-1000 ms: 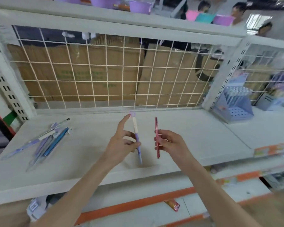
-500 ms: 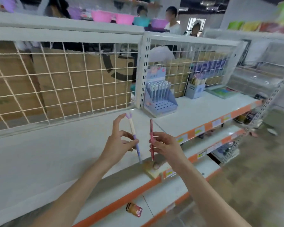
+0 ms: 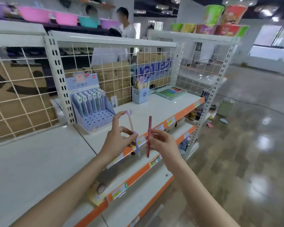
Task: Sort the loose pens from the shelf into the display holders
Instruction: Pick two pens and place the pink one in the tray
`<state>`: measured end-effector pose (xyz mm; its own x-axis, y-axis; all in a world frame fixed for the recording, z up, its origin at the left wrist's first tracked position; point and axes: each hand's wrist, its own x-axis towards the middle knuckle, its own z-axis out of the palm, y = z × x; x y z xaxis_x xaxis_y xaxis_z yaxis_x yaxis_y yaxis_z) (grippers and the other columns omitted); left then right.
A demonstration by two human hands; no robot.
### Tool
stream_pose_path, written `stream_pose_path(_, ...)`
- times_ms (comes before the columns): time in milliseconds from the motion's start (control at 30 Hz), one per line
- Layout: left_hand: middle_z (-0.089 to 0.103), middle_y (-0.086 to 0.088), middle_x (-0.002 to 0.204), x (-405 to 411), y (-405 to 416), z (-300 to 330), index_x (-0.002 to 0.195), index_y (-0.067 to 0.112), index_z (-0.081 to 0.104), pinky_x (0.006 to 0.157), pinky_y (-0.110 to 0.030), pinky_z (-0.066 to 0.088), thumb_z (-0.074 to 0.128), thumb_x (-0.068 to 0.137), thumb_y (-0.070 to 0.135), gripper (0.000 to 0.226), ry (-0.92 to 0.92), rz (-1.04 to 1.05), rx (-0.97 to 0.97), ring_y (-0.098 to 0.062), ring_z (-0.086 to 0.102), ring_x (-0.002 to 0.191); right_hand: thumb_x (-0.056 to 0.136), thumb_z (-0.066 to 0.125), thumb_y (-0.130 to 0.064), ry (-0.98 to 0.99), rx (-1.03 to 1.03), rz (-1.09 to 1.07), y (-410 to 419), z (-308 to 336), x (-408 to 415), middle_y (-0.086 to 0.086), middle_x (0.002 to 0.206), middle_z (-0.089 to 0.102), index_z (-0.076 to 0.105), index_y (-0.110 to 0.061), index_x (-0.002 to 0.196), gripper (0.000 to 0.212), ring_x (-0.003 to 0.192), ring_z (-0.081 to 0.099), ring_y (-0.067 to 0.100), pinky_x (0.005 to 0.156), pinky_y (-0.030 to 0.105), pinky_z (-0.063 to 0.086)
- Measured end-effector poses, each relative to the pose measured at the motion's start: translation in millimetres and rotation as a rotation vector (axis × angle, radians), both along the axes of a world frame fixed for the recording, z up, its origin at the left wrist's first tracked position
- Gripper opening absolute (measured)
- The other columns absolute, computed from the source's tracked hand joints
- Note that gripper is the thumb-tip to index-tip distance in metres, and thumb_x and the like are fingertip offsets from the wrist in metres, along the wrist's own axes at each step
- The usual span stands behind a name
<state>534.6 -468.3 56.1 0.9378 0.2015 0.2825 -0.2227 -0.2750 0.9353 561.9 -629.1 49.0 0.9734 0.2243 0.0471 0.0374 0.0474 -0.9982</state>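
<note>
My left hand (image 3: 116, 141) pinches a cream and purple pen (image 3: 133, 130) upright, index finger raised to its top. Just to its right, my right hand (image 3: 162, 142) grips a red pen (image 3: 149, 128), also upright. Both pens hang in the air over the front edge of the white shelf (image 3: 39, 161). Behind them on the shelf stands a blue tiered display holder (image 3: 95, 118) with a row of pens in its back holes and several free holes in front. Farther right a small blue box holder (image 3: 140, 95) is full of pens.
A white wire grid (image 3: 113, 63) backs the shelf, with cardboard boxes behind it. A flat pack of coloured items (image 3: 170, 92) lies at the shelf's right end. Orange-edged lower shelves (image 3: 138, 176) jut out below. Two people stand behind the rack. Shiny floor spreads to the right.
The view has swung right along the shelf, and the two holders have come closer to centre. Both hands keep the same hold on their pens, still side by side.
</note>
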Motion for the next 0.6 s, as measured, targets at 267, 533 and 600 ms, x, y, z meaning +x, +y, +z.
stream_pose_path(267, 0.068, -0.008, 0.079, 81.3, -33.0, -2.5, 0.13, 0.037, 0.027, 0.063, -0.031, 0.058, 0.067, 0.083, 0.004, 0.07, 0.014, -0.049, -0.081, -0.025, 0.069, 0.06, 0.089, 0.055, 0.003, 0.026, 0.056, -0.046, -25.6, -11.6, 58.6, 0.008, 0.077, 0.062, 0.064, -0.009, 0.099, 0.018, 0.071, 0.065, 0.017, 0.074, 0.036, 0.058)
stream_pose_path(533, 0.069, -0.003, 0.079, 207.9, -38.5, -13.8, 0.134, 0.029, 0.025, 0.061, -0.025, 0.057, 0.068, 0.083, 0.005, 0.071, -0.047, 0.029, -0.094, -0.019, 0.068, 0.059, 0.087, 0.056, 0.005, 0.034, -0.01, -0.066, -42.2, -9.6, 171.8, 0.018, 0.087, 0.061, 0.061, -0.002, 0.108, 0.022, 0.072, 0.063, 0.02, 0.059, 0.022, 0.053)
stream_pose_path(600, 0.07, -0.003, 0.077, 239.9, -31.4, -14.3, 0.13, 0.032, 0.029, 0.063, -0.023, 0.055, 0.069, 0.082, 0.006, 0.067, -0.081, 0.058, -0.073, -0.015, 0.068, 0.063, 0.087, 0.056, 0.006, 0.03, -0.029, -0.044, -40.4, -5.7, 205.1, 0.017, 0.086, 0.061, 0.062, -0.001, 0.108, 0.023, 0.072, 0.062, 0.023, 0.062, 0.026, 0.056)
